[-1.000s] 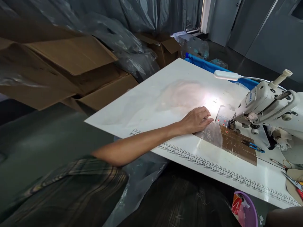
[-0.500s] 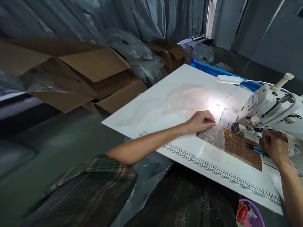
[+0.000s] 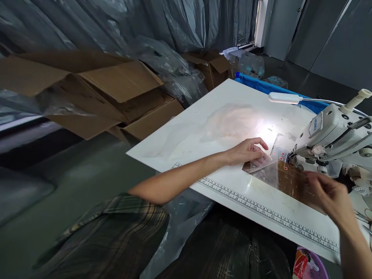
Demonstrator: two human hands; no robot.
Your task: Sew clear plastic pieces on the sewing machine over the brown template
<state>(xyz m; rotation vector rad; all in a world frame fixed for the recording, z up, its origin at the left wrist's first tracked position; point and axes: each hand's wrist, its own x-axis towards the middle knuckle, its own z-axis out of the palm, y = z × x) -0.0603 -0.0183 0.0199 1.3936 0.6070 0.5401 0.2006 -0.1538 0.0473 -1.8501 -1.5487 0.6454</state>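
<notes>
My left hand (image 3: 245,152) reaches across the white table (image 3: 197,135) and rests on the edge of a clear plastic piece (image 3: 266,172), thumb and fingers closed on its corner with the forefinger lifted. The plastic overlaps a brown patch (image 3: 290,180) set into the tabletop in front of the white sewing machine (image 3: 337,133). Above the right end of that patch hovers my right hand (image 3: 329,195); it is smeared by motion, so I cannot make out its fingers or whether it holds anything.
A small lamp (image 3: 283,98) lights the needle area. A printed ruler (image 3: 261,207) runs along the table's near edge. Open cardboard boxes (image 3: 116,81) and grey plastic sheeting stand to the left and behind. A purple tub (image 3: 315,267) sits below the table.
My right hand came into view by the blue snips beside the machine, then swung left over the brown patch. The left hand stayed on the plastic and lifted its forefinger.
</notes>
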